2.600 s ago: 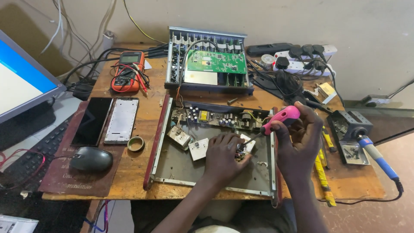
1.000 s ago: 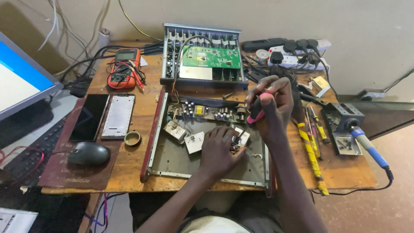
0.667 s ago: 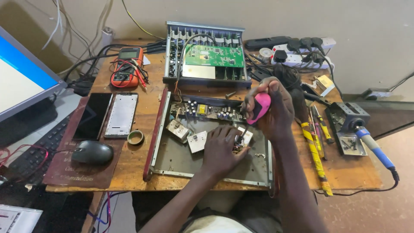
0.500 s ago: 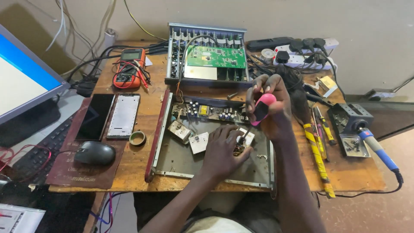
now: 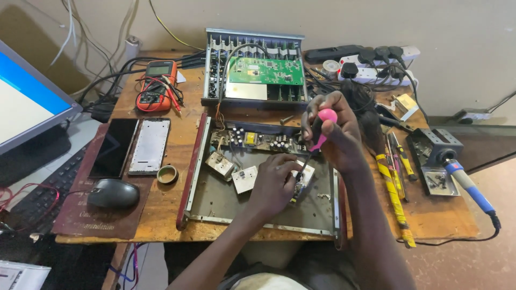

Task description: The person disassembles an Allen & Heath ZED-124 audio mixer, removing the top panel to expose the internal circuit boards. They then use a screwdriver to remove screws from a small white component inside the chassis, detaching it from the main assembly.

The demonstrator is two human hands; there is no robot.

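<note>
My left hand (image 5: 274, 182) covers small part (image 5: 304, 177) in open metal chassis (image 5: 258, 177); screwdriver (image 5: 314, 142) tip hidden there. Monitor (image 5: 27, 107) cut by left edge. Keyboard (image 5: 43, 188) partly under it. Circuit board (image 5: 263, 71) components too small to tell.

Single head view; looks steeply down over wooden workbench (image 5: 161, 215); close, arm's reach.

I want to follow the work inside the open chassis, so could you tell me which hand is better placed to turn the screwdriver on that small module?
Right. The right hand already grips the pink-handled screwdriver, tip down at the small module; the left hand rests on it, steadying.
</note>
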